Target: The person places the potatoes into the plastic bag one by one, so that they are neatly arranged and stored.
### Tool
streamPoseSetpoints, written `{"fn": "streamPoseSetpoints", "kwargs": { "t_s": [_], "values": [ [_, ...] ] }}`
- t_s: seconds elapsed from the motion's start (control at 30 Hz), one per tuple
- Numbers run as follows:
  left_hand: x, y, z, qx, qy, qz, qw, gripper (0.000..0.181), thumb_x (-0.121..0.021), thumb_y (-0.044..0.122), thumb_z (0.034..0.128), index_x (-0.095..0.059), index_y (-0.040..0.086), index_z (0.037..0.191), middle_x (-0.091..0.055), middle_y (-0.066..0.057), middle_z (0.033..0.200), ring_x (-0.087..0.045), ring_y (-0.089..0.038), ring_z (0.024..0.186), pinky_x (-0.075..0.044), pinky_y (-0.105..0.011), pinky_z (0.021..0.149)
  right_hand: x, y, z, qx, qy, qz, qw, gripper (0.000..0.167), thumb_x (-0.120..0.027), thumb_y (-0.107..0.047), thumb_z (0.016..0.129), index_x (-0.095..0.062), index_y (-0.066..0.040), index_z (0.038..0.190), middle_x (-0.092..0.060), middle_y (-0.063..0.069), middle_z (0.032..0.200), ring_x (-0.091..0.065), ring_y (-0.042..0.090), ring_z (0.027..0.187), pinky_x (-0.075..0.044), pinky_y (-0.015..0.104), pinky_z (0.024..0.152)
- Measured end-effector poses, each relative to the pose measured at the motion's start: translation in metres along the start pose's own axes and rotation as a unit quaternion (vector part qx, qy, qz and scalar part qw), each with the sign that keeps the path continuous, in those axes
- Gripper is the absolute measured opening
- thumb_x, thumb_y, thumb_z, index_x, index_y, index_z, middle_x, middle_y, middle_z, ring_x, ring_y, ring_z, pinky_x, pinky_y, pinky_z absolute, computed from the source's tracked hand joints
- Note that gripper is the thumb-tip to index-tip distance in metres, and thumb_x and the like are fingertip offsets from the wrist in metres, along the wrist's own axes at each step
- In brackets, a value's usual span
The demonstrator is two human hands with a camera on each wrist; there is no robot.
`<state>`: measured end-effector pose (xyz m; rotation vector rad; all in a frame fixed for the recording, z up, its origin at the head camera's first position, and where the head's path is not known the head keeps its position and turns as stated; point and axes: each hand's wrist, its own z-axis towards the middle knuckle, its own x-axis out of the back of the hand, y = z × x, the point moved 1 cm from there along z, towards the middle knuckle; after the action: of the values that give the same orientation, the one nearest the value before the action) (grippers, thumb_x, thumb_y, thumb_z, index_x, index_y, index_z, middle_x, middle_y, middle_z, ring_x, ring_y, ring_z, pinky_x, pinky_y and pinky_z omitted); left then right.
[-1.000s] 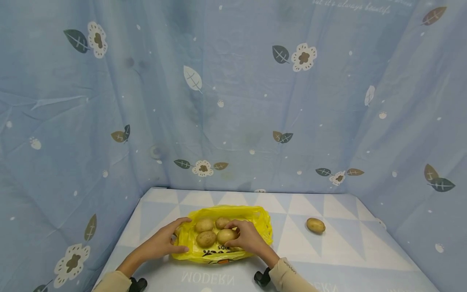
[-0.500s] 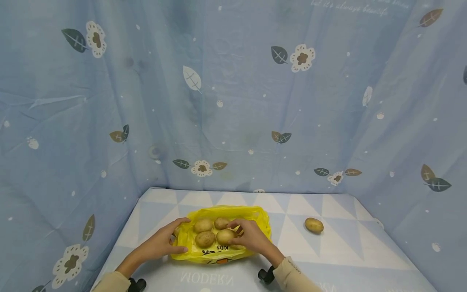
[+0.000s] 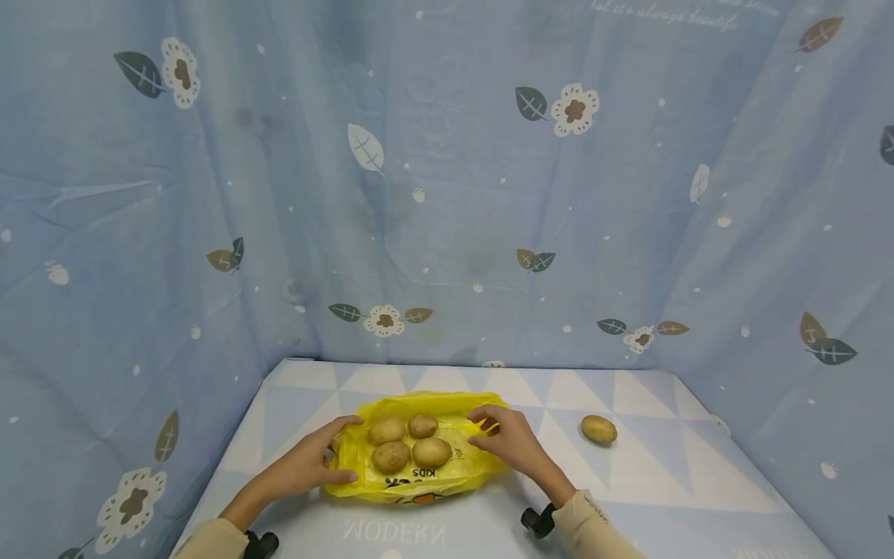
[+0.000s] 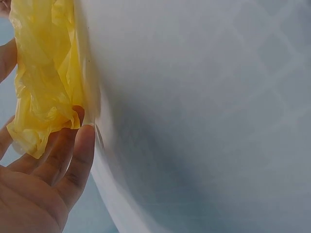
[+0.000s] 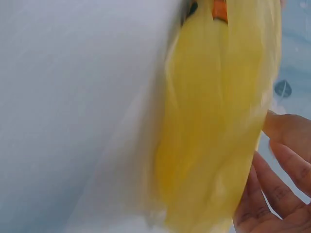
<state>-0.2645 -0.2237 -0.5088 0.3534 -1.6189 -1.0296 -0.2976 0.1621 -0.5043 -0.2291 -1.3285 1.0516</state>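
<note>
A yellow plastic bag [image 3: 391,489] with dark print lies on the table, its mouth spread wide. Several potatoes [image 3: 431,452] sit inside, mostly in its left half. At the bag's left end, my left hand [image 3: 307,463] curves thumb and fingers round the side and holds it; the left wrist view shows those fingers against the crumpled yellow plastic. Over the bag's right end hovers my right hand [image 3: 513,442], fingers loosely bent and apart, with nothing seen between them. Whether its fingertips touch the plastic I cannot tell. In the right wrist view, the bag partly hides the fingers.
One loose potato [image 3: 598,429] lies on the table to the right of the bag. The table [image 3: 670,466] has a cloth with a triangle pattern. A blue floral curtain [image 3: 447,194] encloses the back and sides.
My right hand has left the potatoes in the middle of the bag and moved right to its right end. The left hand stays in place. The view has shifted slightly.
</note>
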Motion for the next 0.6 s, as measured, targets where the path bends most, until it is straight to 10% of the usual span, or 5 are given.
{"fn": "streamPoseSetpoints", "kwargs": {
  "t_s": [0.6],
  "values": [
    [0.0, -0.002, 0.004, 0.002, 0.001, 0.005, 1.0, 0.086, -0.087, 0.035, 0.0834, -0.043, 0.013, 0.153, -0.046, -0.017, 0.154, -0.053, -0.024, 0.101, -0.049, -0.031, 0.069, 0.066, 0.037, -0.031, -0.098, 0.075, -0.043, 0.9914, 0.036, -0.086, -0.015, 0.086, -0.073, -0.013, 0.119, -0.072, 0.009, 0.114, -0.068, 0.029, 0.1, -0.056, 0.028, 0.08]
  ]
}}
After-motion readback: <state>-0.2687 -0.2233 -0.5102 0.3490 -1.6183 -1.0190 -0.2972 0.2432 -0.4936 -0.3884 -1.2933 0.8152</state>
